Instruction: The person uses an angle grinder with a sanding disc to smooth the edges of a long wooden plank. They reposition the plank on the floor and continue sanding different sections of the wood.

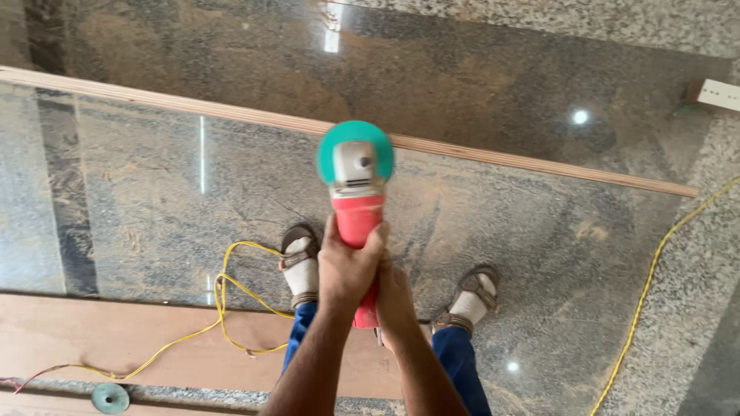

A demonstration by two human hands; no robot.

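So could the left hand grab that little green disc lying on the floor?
Probably not as things stand: the left hand grips the red grinder, and the green disc lies far off to the left, by the yellow cable.

The angle grinder [357, 208] I hold has a red body, a pale grey gear head and a round teal-green disc at its far end. It points away from me, held out above the polished granite floor. The disc sits level with a thin wooden strip lying across the stone, and the disc's rim looks blurred.
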